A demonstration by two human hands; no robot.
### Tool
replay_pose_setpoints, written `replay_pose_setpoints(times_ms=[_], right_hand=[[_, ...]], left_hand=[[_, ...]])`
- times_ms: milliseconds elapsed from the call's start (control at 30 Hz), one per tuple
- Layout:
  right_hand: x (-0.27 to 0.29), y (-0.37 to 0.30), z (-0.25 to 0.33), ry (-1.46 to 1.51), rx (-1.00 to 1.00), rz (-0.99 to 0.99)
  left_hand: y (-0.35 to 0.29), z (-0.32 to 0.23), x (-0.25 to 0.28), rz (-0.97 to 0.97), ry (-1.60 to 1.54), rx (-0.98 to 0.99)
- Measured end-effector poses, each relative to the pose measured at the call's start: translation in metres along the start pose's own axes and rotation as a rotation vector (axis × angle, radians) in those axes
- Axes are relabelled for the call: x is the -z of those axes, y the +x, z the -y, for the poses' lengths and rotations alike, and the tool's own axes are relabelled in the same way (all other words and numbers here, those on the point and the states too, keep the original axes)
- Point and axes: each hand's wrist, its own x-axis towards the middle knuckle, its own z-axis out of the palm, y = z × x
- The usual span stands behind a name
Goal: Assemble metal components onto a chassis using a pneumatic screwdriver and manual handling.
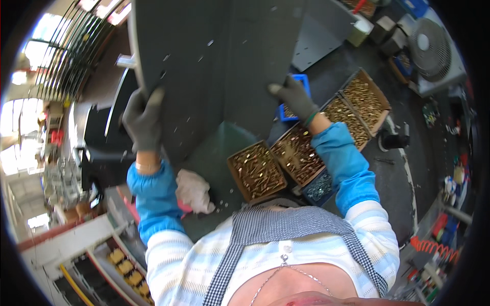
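Observation:
A large dark grey panel (219,61) with several small slots is held up in front of me, filling the upper middle of the head view. My left hand (143,121), in a grey glove, grips its left edge with the thumb on the near face. On the opposite edge, my right hand (297,99) in a matching glove holds on, thumb over the surface. The fingers behind the panel are mostly hidden. Below my right hand is a blue bin (289,113), partly covered by the panel and hand.
Cardboard boxes of brassy fasteners (258,171) stand on the dark table, with more boxes (365,99) farther right. A blue tray of silvery parts (320,187) and a pale cloth (194,191) lie nearer me. A fan (430,48) stands at the far right.

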Motion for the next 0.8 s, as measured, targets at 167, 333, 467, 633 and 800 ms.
replay_pose_setpoints(times_ms=[167, 333, 467, 633, 800], right_hand=[[0.018, 0.007, 0.026, -0.314, -0.043, 0.234], [0.136, 0.083, 0.074, -0.945, 0.249, -0.355], [0.204, 0.16, 0.142, -1.418, 0.395, -0.654], [0.234, 0.235, 0.172, -1.525, -0.189, -0.6], [0.247, 0.258, 0.164, -1.575, -0.286, -0.422]], left_hand=[[-0.021, 0.008, 0.018, -0.062, 0.066, 0.016], [-0.032, 0.015, 0.016, -0.074, -0.014, 0.009], [-0.035, 0.009, 0.025, -0.102, -0.044, 0.058], [-0.049, 0.022, 0.032, -0.136, -0.072, 0.115], [-0.055, 0.023, 0.027, -0.223, -0.028, 0.13]])
